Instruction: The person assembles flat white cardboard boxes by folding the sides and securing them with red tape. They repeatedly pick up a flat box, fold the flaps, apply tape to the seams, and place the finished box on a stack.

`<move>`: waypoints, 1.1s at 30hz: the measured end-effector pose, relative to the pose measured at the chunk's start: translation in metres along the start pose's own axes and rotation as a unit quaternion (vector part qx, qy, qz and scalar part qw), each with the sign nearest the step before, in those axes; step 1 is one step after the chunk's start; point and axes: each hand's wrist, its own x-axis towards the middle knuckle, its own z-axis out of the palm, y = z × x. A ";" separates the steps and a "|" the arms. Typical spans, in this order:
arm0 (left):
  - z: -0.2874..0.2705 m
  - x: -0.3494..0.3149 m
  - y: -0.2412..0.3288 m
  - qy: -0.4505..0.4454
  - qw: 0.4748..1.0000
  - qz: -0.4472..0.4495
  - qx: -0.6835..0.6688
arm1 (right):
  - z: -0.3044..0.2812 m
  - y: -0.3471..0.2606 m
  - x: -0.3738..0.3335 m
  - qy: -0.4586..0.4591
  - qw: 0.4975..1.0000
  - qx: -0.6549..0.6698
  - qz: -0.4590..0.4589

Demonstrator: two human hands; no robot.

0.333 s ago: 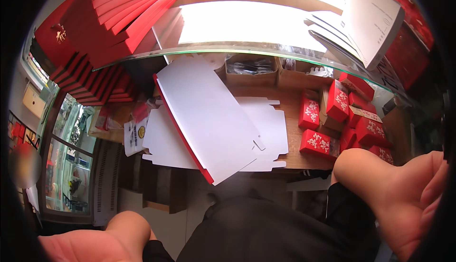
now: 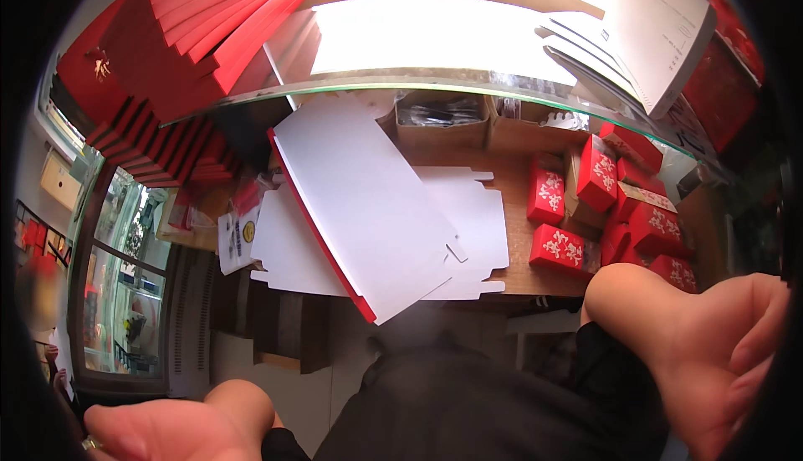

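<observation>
Both my hands are raised at the sides, away from the table. My left hand (image 2: 180,429) is at the lower left with its thumb stretched out; the rest of its fingers are largely cut off by the rim. My right hand (image 2: 707,344) is at the right edge, its fingers loosely bent and apart, with nothing visible in them. Between them, on the table, a white folded card sheet (image 2: 360,202) with a red edge lies slantwise over a flat white die-cut box blank (image 2: 473,227). My right hand is nearest to the small red boxes (image 2: 565,248).
A wooden table (image 2: 514,284) stands ahead under a glass shelf (image 2: 401,89). Red folders (image 2: 226,30) are stacked at the left, white booklets (image 2: 657,38) at the right. A cardboard box (image 2: 443,136) with dark packets sits at the back. A glass cabinet (image 2: 125,319) is at the left.
My left hand has shifted slightly to the right, and its thumb shows more. The fingers of my right hand have bent inward a little. The sheets and boxes lie unmoved.
</observation>
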 end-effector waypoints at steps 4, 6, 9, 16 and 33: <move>0.043 -0.078 0.023 -0.044 0.980 -0.194 -0.013 | 0.025 0.026 -0.043 0.009 0.995 0.012 0.096; 0.049 -0.142 0.034 -0.226 0.914 -0.337 -0.015 | 0.061 0.054 -0.100 0.002 0.978 0.023 0.208; 0.092 -0.253 0.050 -0.353 0.839 -0.412 -0.044 | 0.115 0.074 -0.212 -0.067 0.903 -0.028 0.424; 0.078 -0.417 0.075 -0.590 0.711 -0.331 0.191 | 0.153 0.055 -0.413 -0.346 0.814 -0.071 0.461; 0.030 -0.416 0.034 -0.599 0.689 -0.315 0.258 | 0.196 0.092 -0.400 -0.430 0.814 -0.059 0.386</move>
